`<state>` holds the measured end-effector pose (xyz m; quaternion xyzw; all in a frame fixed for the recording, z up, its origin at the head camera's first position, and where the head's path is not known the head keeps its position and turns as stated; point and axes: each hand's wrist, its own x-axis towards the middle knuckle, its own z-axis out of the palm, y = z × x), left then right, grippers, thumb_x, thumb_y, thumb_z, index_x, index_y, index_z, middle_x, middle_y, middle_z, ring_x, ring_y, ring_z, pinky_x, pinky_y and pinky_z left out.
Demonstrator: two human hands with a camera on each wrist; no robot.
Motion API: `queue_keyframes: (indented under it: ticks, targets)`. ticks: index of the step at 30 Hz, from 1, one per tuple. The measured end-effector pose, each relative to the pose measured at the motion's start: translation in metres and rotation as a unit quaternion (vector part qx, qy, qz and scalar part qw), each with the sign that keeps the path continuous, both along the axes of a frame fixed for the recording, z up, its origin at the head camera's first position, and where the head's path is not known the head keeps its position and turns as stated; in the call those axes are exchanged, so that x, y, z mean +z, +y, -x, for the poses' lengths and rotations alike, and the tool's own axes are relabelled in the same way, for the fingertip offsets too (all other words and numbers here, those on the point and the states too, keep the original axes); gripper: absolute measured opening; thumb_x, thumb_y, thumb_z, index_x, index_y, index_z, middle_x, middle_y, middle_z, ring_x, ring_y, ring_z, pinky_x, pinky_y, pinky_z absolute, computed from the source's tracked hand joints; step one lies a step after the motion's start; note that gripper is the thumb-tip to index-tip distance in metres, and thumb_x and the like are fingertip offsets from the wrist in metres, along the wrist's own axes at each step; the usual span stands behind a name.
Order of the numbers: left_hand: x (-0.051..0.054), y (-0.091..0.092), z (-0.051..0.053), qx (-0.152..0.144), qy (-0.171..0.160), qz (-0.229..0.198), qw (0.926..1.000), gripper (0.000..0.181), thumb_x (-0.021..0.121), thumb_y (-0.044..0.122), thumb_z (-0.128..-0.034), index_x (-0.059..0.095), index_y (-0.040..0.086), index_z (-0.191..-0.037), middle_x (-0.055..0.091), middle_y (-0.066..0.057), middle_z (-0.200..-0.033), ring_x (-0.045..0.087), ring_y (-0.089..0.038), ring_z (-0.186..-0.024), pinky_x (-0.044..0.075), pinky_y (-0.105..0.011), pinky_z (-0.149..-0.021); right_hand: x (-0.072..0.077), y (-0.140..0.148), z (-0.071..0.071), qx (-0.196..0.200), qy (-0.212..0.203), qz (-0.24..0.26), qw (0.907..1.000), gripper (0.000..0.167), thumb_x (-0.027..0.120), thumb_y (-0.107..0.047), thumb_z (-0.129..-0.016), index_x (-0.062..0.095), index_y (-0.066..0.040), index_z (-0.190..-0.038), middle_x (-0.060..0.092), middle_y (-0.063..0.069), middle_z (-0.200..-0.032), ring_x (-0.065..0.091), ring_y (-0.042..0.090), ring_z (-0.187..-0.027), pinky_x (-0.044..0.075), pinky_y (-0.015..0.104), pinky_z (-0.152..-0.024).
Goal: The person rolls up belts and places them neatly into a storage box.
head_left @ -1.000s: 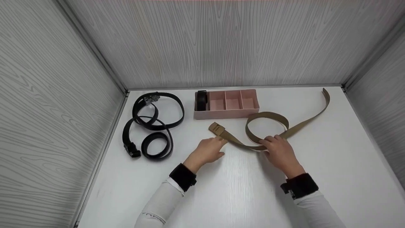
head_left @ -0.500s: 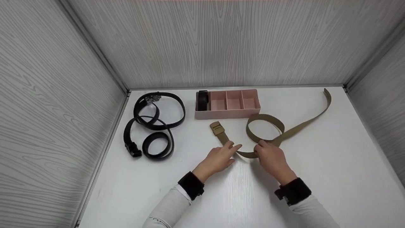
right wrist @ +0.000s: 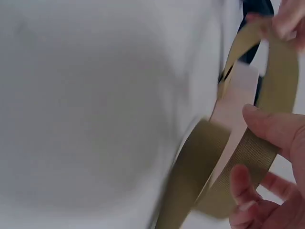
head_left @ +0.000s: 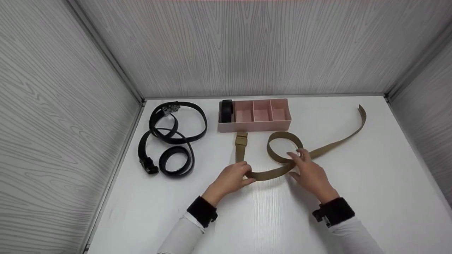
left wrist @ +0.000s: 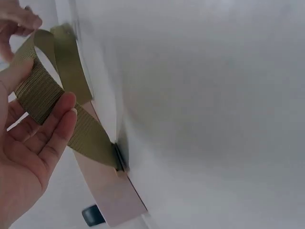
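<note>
A tan webbing belt (head_left: 271, 174) lies across the white table, with a loop in its middle and its loose end at the far right. Its plastic buckle (head_left: 241, 138) points toward the pink box. My left hand (head_left: 229, 178) pinches the strap below the buckle, thumb on one face; the left wrist view shows the strap (left wrist: 40, 90) between thumb and fingers. Beside the loop, where the strap crosses itself, my right hand (head_left: 312, 176) has its fingers spread. In the right wrist view, thumb and fingers stand loosely about the ribbed strap (right wrist: 250, 155).
A pink divided box (head_left: 254, 126) stands at the back, with a rolled black belt (head_left: 226, 111) in its leftmost compartment. Tangled black belts (head_left: 176, 141) with buckles lie on the left. Wood-grain panels (head_left: 261, 49) wall the table behind and at the sides.
The left hand has moved along the strap from near the buckle and now pinches it. The buckle has swung upright toward the box. The loop shifted left, and the right hand's fingers have spread.
</note>
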<state>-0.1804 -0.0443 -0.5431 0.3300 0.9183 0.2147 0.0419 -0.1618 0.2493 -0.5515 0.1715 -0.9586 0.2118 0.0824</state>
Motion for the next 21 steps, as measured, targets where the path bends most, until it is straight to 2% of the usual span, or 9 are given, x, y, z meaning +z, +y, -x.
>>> queue_keyframes:
  ticks: [3,5,8,10,12,14,16,19,21]
  targets:
    - [-0.001,-0.028,0.001,0.019,-0.023,0.011,0.9995,0.025,0.075,0.032,-0.0867,0.068,0.009,-0.094,0.06,0.001,-0.09,0.061,-0.014,-0.081,0.05,-0.029,-0.072,-0.006,0.025,0.006,-0.048,-0.063,-0.002,0.9969,0.074,0.078,-0.01,-0.083,0.039,-0.013,-0.146,0.03,0.027,-0.144,0.046,0.018,-0.048,0.038,0.032,-0.042]
    - [-0.003,-0.047,0.001,0.032,-0.035,0.015,0.9988,0.023,0.078,0.028,-0.0847,0.068,0.008,-0.092,0.061,0.0,-0.09,0.062,-0.016,-0.083,0.05,-0.031,-0.073,-0.009,0.04,0.009,-0.065,-0.093,-0.01,0.9934,0.073,0.075,-0.008,-0.085,0.036,-0.01,-0.147,0.027,0.029,-0.145,0.046,0.02,-0.047,0.038,0.033,-0.043]
    - [-0.007,-0.074,0.003,0.052,-0.046,0.018,0.9975,0.019,0.08,0.02,-0.0813,0.068,0.007,-0.088,0.06,-0.002,-0.09,0.062,-0.018,-0.083,0.051,-0.034,-0.074,-0.011,0.058,0.012,-0.074,-0.116,-0.016,0.9904,0.062,0.07,-0.005,-0.087,0.044,-0.004,-0.143,0.031,0.029,-0.144,0.059,0.031,-0.065,0.046,0.04,-0.05]
    - [-0.008,-0.089,0.005,0.065,-0.048,0.018,0.9965,0.018,0.082,0.014,-0.0786,0.068,0.005,-0.087,0.06,-0.003,-0.09,0.062,-0.02,-0.083,0.051,-0.035,-0.075,-0.01,0.066,0.013,-0.07,-0.121,-0.017,0.99,0.049,0.068,-0.003,-0.088,0.053,0.0,-0.134,0.041,0.029,-0.136,0.062,0.039,-0.084,0.051,0.047,-0.063]
    - [-0.007,-0.099,0.006,0.078,-0.049,0.023,0.9955,0.02,0.083,0.01,-0.0759,0.069,0.003,-0.088,0.06,-0.004,-0.091,0.062,-0.022,-0.084,0.051,-0.036,-0.076,-0.008,0.071,0.015,-0.064,-0.125,-0.019,0.9899,0.035,0.068,-0.002,-0.088,0.062,0.004,-0.123,0.051,0.027,-0.124,0.06,0.043,-0.099,0.05,0.052,-0.076]
    - [-0.007,-0.105,0.005,0.085,-0.042,0.034,0.9949,0.024,0.085,0.009,-0.0733,0.07,0.002,-0.09,0.061,-0.005,-0.093,0.061,-0.024,-0.088,0.051,-0.037,-0.079,-0.007,0.074,0.017,-0.059,-0.132,-0.021,0.9893,0.025,0.067,-0.001,-0.089,0.067,0.005,-0.113,0.058,0.024,-0.111,0.06,0.043,-0.101,0.048,0.055,-0.084]
    - [-0.006,-0.103,0.003,0.086,-0.024,0.051,0.9947,0.029,0.086,0.015,-0.072,0.071,0.003,-0.094,0.063,-0.007,-0.098,0.06,-0.028,-0.097,0.048,-0.04,-0.086,-0.006,0.073,0.018,-0.055,-0.139,-0.022,0.9886,0.018,0.067,-0.001,-0.089,0.069,0.005,-0.106,0.061,0.021,-0.102,0.06,0.042,-0.098,0.048,0.054,-0.085]
    - [-0.007,-0.089,-0.003,0.078,0.013,0.074,0.9941,0.036,0.087,0.029,-0.0722,0.072,0.008,-0.099,0.064,-0.007,-0.112,0.053,-0.032,-0.115,0.037,-0.048,-0.102,-0.006,0.068,0.019,-0.048,-0.139,-0.027,0.9888,0.013,0.068,-0.002,-0.089,0.071,0.004,-0.101,0.062,0.017,-0.093,0.062,0.038,-0.09,0.05,0.051,-0.08]
    - [-0.007,-0.074,-0.008,0.061,0.04,0.079,0.9941,0.033,0.084,0.034,-0.0755,0.073,0.012,-0.098,0.063,-0.005,-0.119,0.048,-0.032,-0.122,0.029,-0.052,-0.108,-0.006,0.063,0.019,-0.041,-0.136,-0.029,0.9894,0.012,0.069,-0.003,-0.088,0.071,0.003,-0.098,0.061,0.015,-0.09,0.062,0.036,-0.087,0.051,0.05,-0.077]
